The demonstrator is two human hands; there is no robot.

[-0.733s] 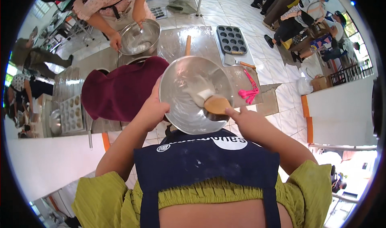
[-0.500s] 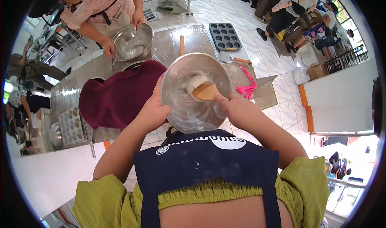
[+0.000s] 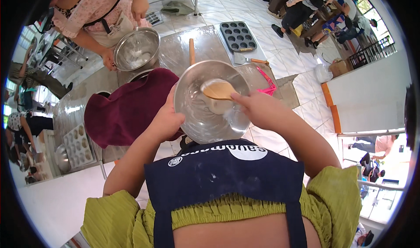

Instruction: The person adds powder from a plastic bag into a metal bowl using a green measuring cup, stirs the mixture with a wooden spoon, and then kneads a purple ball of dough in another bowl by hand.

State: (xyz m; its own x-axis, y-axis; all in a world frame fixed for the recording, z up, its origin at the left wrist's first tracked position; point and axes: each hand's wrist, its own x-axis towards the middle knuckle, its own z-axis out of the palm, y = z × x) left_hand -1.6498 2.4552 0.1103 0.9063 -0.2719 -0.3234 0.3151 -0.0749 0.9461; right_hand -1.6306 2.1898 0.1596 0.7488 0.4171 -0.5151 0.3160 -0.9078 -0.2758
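Note:
A large steel mixing bowl (image 3: 192, 125) is tilted toward me in front of my apron. My left hand (image 3: 168, 119) grips its left rim, the thumb over the edge and the other fingers hidden behind it. In my right hand (image 3: 251, 104) is a wooden spoon (image 3: 218, 90), its broad head inside the bowl. Pale, wet batter or dough (image 3: 216, 106) lies beneath the spoon, partly covered by it, and whitish smears coat the inner wall.
A maroon cloth (image 3: 129, 108) covers something on the table at left. Across the table, a person steadies another steel bowl (image 3: 138, 49). Beyond my bowl are a wooden handle (image 3: 191, 51), a dark muffin tin (image 3: 238, 36), a spatula (image 3: 249, 59) and pink measuring spoons (image 3: 267, 84).
The spoon head has shifted up and left within the bowl, and my right hand has moved slightly up and left with it. My left hand keeps its hold.

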